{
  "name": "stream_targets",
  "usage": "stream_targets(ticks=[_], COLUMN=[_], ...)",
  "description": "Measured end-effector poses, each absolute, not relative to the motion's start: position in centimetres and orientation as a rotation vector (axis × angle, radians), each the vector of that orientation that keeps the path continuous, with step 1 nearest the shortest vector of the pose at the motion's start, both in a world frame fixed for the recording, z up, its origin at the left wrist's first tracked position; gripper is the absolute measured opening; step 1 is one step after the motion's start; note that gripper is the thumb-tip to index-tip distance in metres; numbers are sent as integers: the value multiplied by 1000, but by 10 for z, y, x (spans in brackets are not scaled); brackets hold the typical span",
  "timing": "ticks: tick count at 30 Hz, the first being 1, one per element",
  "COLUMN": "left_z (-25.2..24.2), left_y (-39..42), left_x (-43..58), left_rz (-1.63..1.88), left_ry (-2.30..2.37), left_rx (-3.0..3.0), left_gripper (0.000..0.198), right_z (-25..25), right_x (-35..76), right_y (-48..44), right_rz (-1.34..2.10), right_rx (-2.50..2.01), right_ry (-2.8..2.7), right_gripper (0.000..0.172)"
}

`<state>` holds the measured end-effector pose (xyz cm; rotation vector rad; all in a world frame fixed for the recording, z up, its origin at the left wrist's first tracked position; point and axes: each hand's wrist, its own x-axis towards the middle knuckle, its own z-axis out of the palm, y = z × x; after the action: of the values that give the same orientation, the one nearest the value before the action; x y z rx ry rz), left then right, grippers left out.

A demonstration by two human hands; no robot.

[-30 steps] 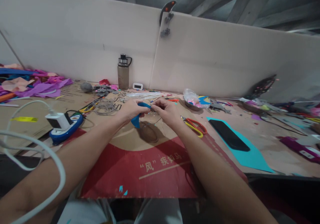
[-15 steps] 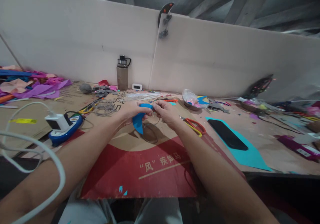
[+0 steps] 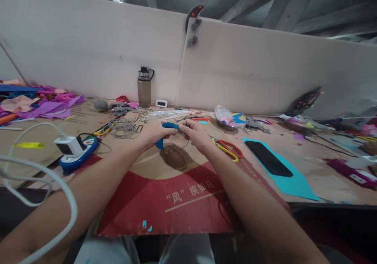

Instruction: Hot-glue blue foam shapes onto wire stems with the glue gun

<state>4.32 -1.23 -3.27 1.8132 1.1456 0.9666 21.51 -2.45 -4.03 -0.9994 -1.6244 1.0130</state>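
My left hand point(image 3: 154, 132) has its fingers clamped on a curved blue strip point(image 3: 160, 143), held above the cardboard point(image 3: 165, 189) on the table. My right hand's point(image 3: 194, 133) fingers sit at the strip's right end; I can't tell whether they grip it. Scissors point(image 3: 231, 149) lie to the right.

— Looking from where?
— From the head, above the lap point(image 3: 187, 252), out over both forearms point(image 3: 100, 179).
— Facing which way?
— Forward and down, across the table point(image 3: 309, 154) to the wall point(image 3: 103, 40), with beams point(image 3: 282, 5) along the top.
— How near?
— Near the left hand point(image 3: 156, 132) and right hand point(image 3: 194, 133), mid-picture; well apart from the wall.
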Motion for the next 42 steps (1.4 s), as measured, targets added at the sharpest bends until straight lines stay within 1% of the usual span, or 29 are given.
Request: stream_targets(ticks=[8, 14, 18, 23, 27, 32, 37, 42], left_z=[-25, -19, -19, -22, -18, -13, -14, -16], left_y=[-21, -19, -15, -11, -13, -18, -15, -11], left_x=[46, 39, 36, 32, 29, 29, 29, 29], left_rz=[987, 929, 917, 854, 814, 767, 854, 877], left_ry=[1266, 1032, 1008, 955, 958, 977, 844, 779], left_rx=[1907, 1853, 1772, 1699, 1724, 1757, 1661, 1511], left_gripper=[21, 21, 22, 20, 20, 19, 16, 18], right_z=[-40, -32, -31, -36, -39, -44, -46, -51], right_x=[217, 218, 218, 216, 216, 215, 213, 215], right_y=[-21, -28, -28, -26, -22, -18, -19, -16], right_rz=[1257, 1438, 1523, 1492, 1374, 1252, 1323, 1346], right_rx=[-892, -791, -746, -775, -823, -853, -875, -873], right_ry=[-1495, -1465, -1464, -1501, -1477, -1482, -1571, -1609], right_gripper=[32, 35, 37, 39, 40, 36, 36, 36])
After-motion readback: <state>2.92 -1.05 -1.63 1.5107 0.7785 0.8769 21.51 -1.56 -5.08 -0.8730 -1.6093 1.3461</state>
